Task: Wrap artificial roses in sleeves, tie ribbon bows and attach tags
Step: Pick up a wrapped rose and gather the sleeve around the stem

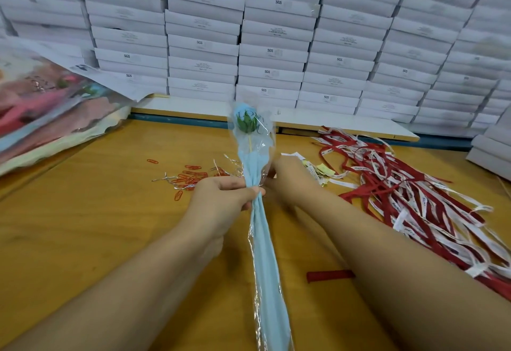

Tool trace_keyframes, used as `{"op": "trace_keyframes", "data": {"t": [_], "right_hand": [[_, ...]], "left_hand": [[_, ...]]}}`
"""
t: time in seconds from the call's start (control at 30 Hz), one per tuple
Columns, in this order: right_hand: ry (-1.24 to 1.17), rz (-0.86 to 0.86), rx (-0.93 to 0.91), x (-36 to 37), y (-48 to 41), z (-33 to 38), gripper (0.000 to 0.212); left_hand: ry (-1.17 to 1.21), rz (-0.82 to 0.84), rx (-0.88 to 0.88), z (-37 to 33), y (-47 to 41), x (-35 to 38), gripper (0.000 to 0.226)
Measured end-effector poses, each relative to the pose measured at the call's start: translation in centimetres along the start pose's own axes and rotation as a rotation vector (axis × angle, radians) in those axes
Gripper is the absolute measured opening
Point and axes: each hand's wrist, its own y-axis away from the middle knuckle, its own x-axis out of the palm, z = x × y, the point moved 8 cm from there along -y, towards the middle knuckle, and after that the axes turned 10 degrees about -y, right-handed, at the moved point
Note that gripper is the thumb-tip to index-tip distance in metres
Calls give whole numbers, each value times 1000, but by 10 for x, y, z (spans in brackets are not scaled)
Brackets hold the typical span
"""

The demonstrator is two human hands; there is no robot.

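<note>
While the rose point(246, 118) is held above the counter point(96, 212), its long axis runs from the person away toward the stacked boxes point(276, 46), bloom end farthest (tipped slightly left). The left hand point(221, 201) has its grip clamped on the blue sleeve point(262, 253) where it gathers. The right hand point(287, 179) pinches the sleeve's clear edge opposite.

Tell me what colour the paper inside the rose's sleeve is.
Light blue; the sleeve shows best in the head view.
</note>
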Motion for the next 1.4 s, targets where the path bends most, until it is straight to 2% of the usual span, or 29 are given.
{"op": "trace_keyframes", "data": {"t": [0.1, 0.23, 0.33, 0.37, 0.43, 0.5, 0.57, 0.77, 0.97, 1.13, 1.4], "right_hand": [[79, 36, 30, -23, 10, -12, 19], [121, 94, 186, -61, 37, -37, 16], [131, 37, 251, -92, 62, -44, 14], [42, -22, 237, -100, 71, -41, 16], [-385, -67, 188, -102, 90, -26, 20], [-822, 62, 121, -78, 105, 1, 23], [-976, 152, 90, -54, 110, 14, 25], [-926, 216, 141, -24, 106, 7, 30], [-845, 43, 212, -29, 101, -7, 41], [-844, -30, 206, -36, 101, -16, 38], [-950, -54, 175, -30, 105, -19, 26]], "left_hand": [[-8, 12, 1, 0, 2, 4, 12], [6, 25, -11, -2, 5, 8, 7], [16, 36, -29, 2, 7, 9, 3], [18, 35, -36, 5, 8, 10, 3], [40, 40, -47, 10, 8, 12, 5], [62, 68, -46, 14, 11, 18, 5], [88, 99, -34, 14, 14, 26, 6], [178, 117, -18, 9, 19, 43, 8], [230, 158, -28, 10, 23, 48, 14], [209, 237, 23, 3, 27, 54, 7], [183, 217, 45, 4, 28, 53, 7]]}}
